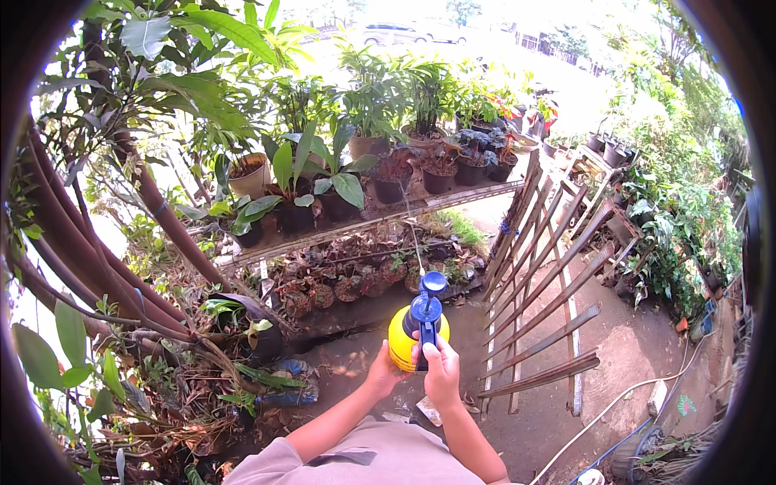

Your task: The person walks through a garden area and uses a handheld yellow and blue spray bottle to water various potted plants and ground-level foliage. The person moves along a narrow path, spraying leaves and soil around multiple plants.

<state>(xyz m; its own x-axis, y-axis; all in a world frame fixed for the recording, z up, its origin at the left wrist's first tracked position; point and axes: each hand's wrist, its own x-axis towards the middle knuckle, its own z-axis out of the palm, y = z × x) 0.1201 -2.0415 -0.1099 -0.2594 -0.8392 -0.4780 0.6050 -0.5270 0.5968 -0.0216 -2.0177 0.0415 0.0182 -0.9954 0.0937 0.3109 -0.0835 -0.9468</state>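
Note:
My right hand (441, 371) is closed around the blue handle of a yellow pump spray bottle (400, 339), held in front of my torso. Against the lower left side of the bottle's yellow body, my left hand (383, 374) cups it from below. A thin jet of water (415, 233) leaves the nozzle and goes up and away toward the potted plants. Beyond the bottle, a long bench (388, 216) carries several potted plants, among them a dark pot (391, 189) with reddish leaves close to the jet's line and a broad-leaved plant (348, 189) left of it.
A slatted rack (545, 291) leans to my right. Small pots (348, 290) sit beneath the bench. Thick brown stems (176, 233) and dense foliage are at left. A pale hose (624, 394) curves across the ground at lower right, near a brick (657, 397).

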